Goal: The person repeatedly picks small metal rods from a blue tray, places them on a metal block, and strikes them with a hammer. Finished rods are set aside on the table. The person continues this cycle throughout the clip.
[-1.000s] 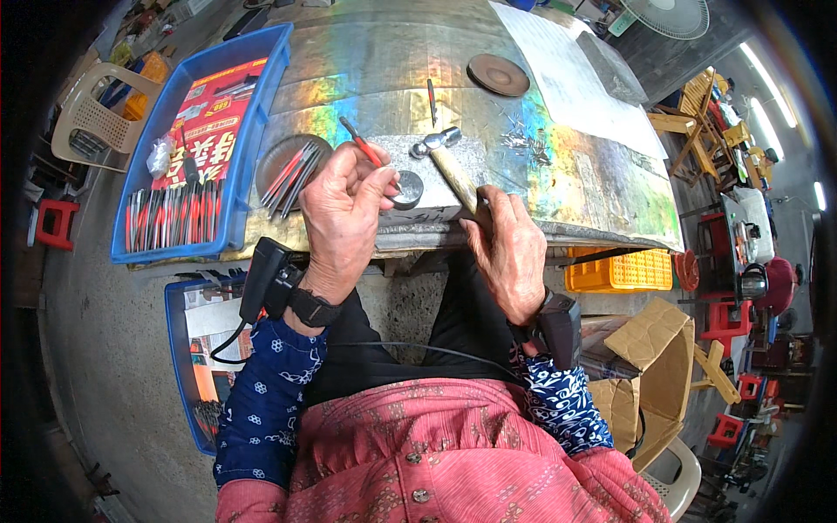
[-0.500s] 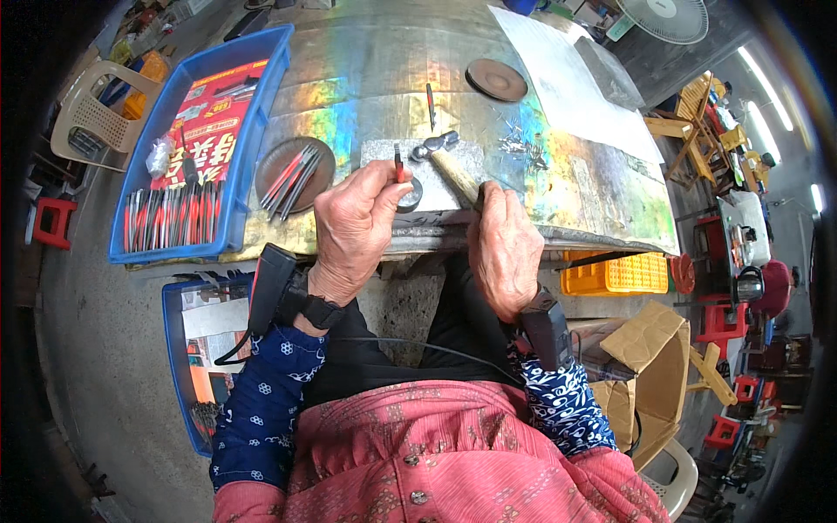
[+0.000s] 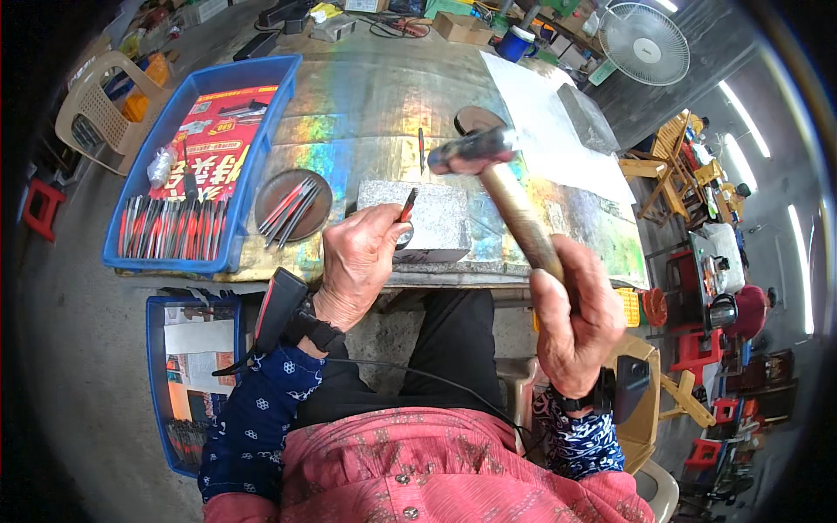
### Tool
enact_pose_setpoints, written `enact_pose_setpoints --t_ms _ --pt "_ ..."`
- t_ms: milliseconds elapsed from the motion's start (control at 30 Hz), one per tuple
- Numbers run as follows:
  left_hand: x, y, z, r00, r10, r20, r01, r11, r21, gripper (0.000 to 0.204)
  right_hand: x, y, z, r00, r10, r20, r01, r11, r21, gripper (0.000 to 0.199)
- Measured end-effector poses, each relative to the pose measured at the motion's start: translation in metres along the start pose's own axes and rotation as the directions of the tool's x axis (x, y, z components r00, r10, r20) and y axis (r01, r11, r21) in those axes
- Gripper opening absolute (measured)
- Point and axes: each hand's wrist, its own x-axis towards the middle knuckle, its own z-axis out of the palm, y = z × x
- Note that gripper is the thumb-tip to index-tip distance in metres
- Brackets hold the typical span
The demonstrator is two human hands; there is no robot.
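Observation:
My left hand [image 3: 359,257] pinches a slim red-and-black tool [image 3: 408,206] near the front edge of a speckled grey block [image 3: 445,218]. A small round metal piece [image 3: 404,235] shows beside its fingers, partly hidden. In my right hand [image 3: 577,318] is a hammer [image 3: 520,213], gripped by its wooden handle. The hammer's blurred head is raised over the far right of the block. Left of the block, a round brown dish [image 3: 317,216] bears several similar slim pieces. Another slim dark piece [image 3: 421,148] lies behind the block.
A blue tray [image 3: 277,122] holding a red printed sheet and rows of red-and-black pieces stands at the left. Behind the hammer head is a brown disc [image 3: 471,116]. White sheeting [image 3: 540,113] covers the table's right side; a fan [image 3: 643,45] stands beyond.
My right hand has moved right and nearer to me, lifting the hammer off the block area. The tool in my left hand now leans right. The whole view has shifted a little.

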Motion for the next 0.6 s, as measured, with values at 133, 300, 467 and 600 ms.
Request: enact_pose_setpoints --t_ms 133,300,467,600 --pt "0.0 0.0 -0.001 1.0 -0.003 0.019 0.003 1.0 0.004 0.013 0.008 -0.006 -0.007 0.99 -0.038 0.136 0.048 0.997 -0.068 0.025" --pt "0.0 0.001 -0.001 1.0 0.003 0.023 -0.003 1.0 0.015 0.013 0.006 -0.017 -0.013 0.994 -0.061 -0.095 0.067 0.996 0.053 0.025" --pt "0.002 0.0 -0.001 0.999 0.037 0.004 -0.037 0.999 0.005 0.013 0.011 -0.003 -0.001 0.972 0.032 0.233 -0.02 0.998 -0.054 0.022" --pt "0.001 0.0 -0.001 1.0 0.01 0.025 -0.011 0.999 0.036 0.014 0.012 -0.004 -0.005 0.96 0.088 0.265 -0.082 0.996 -0.033 0.021"
